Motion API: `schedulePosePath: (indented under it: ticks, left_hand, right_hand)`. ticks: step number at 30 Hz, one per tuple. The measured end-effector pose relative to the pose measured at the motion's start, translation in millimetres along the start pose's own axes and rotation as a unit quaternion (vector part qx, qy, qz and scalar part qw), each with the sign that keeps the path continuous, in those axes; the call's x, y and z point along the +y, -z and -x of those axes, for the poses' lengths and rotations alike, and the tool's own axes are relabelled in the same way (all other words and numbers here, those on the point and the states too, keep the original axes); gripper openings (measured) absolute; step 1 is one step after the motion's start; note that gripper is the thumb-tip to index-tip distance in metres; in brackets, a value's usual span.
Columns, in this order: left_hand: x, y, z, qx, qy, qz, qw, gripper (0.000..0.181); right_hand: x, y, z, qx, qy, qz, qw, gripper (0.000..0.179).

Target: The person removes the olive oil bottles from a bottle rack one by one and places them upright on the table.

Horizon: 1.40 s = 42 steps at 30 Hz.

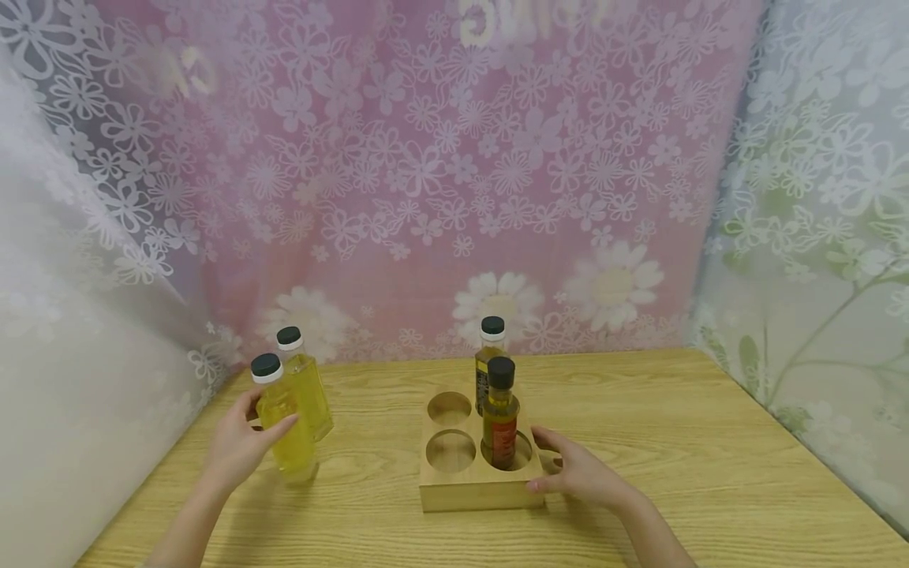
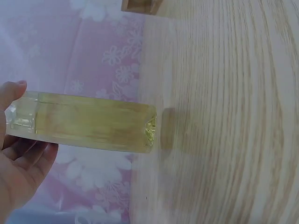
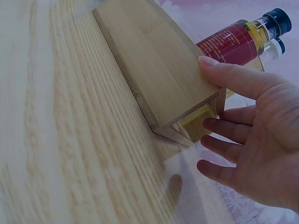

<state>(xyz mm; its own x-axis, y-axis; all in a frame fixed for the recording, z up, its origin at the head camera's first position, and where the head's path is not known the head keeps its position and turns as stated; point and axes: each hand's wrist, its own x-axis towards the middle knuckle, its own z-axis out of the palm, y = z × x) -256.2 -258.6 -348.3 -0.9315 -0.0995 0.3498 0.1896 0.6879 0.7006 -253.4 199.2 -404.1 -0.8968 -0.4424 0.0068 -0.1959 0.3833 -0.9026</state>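
Observation:
My left hand [image 1: 241, 442] grips a clear bottle of yellow oil [image 1: 284, 426] around its upper part. In the left wrist view this oil bottle [image 2: 93, 121] has its base just above the tabletop, beside a shadow. My right hand [image 1: 582, 473] rests at the front right corner of a wooden bottle rack [image 1: 483, 495]. Its thumb touches the upper edge while the other fingers spread loosely by the side, as the right wrist view shows. A red-labelled bottle [image 1: 503, 434] stands in the rack's front right hole, and a dark-labelled bottle [image 1: 482, 379] stands behind it.
A second yellow oil bottle [image 1: 308, 390] stands on the wood-grain table [image 1: 369, 505] right behind the held one. Round holes [image 1: 450, 451] show along the rack's left side. Floral cloth [image 1: 454, 197] hangs behind the table and on both sides.

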Motion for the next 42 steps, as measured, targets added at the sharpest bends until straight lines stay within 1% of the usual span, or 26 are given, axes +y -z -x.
schedulePosePath:
  ticks: [7,16,25,28,32,37,42]
  left_hand:
    - [-11.3,3.1,0.5,-0.005,0.019,-0.014,0.9997,0.073]
    - [-17.7,6.4,1.2,-0.017,0.034,-0.014,0.9992,0.079]
    - [-17.4,10.8,0.4,-0.045,0.056,-0.019,0.9972,0.083]
    - [-17.0,12.7,-0.1,-0.057,0.056,-0.025,0.9965,0.085]
    - [-16.4,16.0,0.9,-0.069,0.047,-0.012,0.9964,0.085]
    - [-15.6,20.7,6.1,-0.070,0.055,-0.002,0.9961,0.078]
    - [-13.2,24.1,15.6,-0.070,0.067,-0.030,0.9948,0.070]
  right_hand:
    - [0,0,0.4,0.001,0.000,-0.001,1.0000,0.090]
    - [-1,-1,0.4,0.004,-0.005,0.004,1.0000,0.090]
    - [-1,0,0.6,0.005,-0.008,0.003,1.0000,0.091]
    - [1,0,-0.4,0.007,-0.009,0.004,0.9999,0.092]
    - [1,0,-0.5,0.008,-0.007,0.000,0.9999,0.092]
    - [0,0,0.5,0.005,-0.001,0.002,1.0000,0.090]
    - [0,0,0.5,0.003,0.000,0.003,1.0000,0.089]
